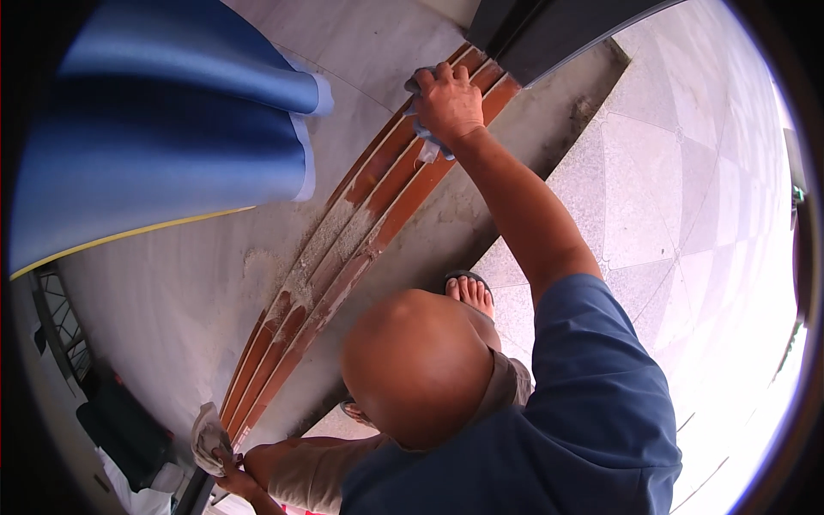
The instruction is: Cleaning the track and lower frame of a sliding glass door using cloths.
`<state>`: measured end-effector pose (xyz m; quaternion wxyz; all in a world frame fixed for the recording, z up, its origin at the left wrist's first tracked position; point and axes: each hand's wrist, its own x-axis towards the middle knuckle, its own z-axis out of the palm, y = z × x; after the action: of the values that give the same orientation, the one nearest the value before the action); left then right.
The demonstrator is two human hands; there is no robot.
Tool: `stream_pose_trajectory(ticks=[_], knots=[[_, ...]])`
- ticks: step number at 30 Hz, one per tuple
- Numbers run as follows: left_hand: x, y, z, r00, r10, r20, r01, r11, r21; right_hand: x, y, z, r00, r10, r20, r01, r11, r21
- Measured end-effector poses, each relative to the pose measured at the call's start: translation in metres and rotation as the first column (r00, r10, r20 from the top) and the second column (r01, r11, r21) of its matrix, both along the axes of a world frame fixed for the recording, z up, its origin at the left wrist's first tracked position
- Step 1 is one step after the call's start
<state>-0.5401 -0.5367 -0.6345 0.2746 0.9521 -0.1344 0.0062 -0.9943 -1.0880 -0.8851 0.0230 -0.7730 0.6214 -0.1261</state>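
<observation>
A long reddish-brown sliding-door track [396,212] with parallel grooves and raised rails runs diagonally across the floor. Pale crumbly debris [328,248] lies in and beside its middle stretch. Near its upper end, my right hand [449,106] presses a bunched grey-blue cloth [425,132] onto the rails; a whitish tag-like piece hangs from the cloth. At the lower left, my left hand [235,475] grips a crumpled beige cloth [209,441] by the track's lower end. The fingers there are partly hidden.
A blue curtain [193,129] hangs at the upper left. A dark door frame [553,38] stands at the track's upper end. My bent knee [415,367] and sandalled foot [473,290] are beside a stone ledge. Speckled tiles [637,193] lie at right, a dark green object [125,431] at lower left.
</observation>
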Motion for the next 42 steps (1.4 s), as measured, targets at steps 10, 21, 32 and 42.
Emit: stream_pose_trajectory(ticks=[10, 21, 32, 42], knots=[[0.022, 0.006, -0.015, 0.999, 0.026, -0.024, -0.024, 0.997, 0.079, -0.056, -0.064, -0.056, 0.953, -0.288, -0.094, 0.296, 0.950, 0.097], [0.019, 0.015, -0.013, 0.998, -0.056, 0.023, 0.055, 0.998, 0.039, -0.047, -0.060, -0.018, 0.990, -0.140, -0.031, 0.137, 0.986, -0.093], [0.004, -0.007, -0.015, 1.000, 0.015, 0.008, -0.016, 0.996, 0.082, -0.006, -0.055, -0.004, 0.997, -0.006, 0.079, -0.025, 0.921, 0.389], [0.024, 0.021, -0.017, 0.998, -0.045, 0.052, 0.042, 0.997, 0.062, -0.011, -0.001, -0.043, 0.991, 0.037, 0.125, -0.063, 0.976, 0.209]])
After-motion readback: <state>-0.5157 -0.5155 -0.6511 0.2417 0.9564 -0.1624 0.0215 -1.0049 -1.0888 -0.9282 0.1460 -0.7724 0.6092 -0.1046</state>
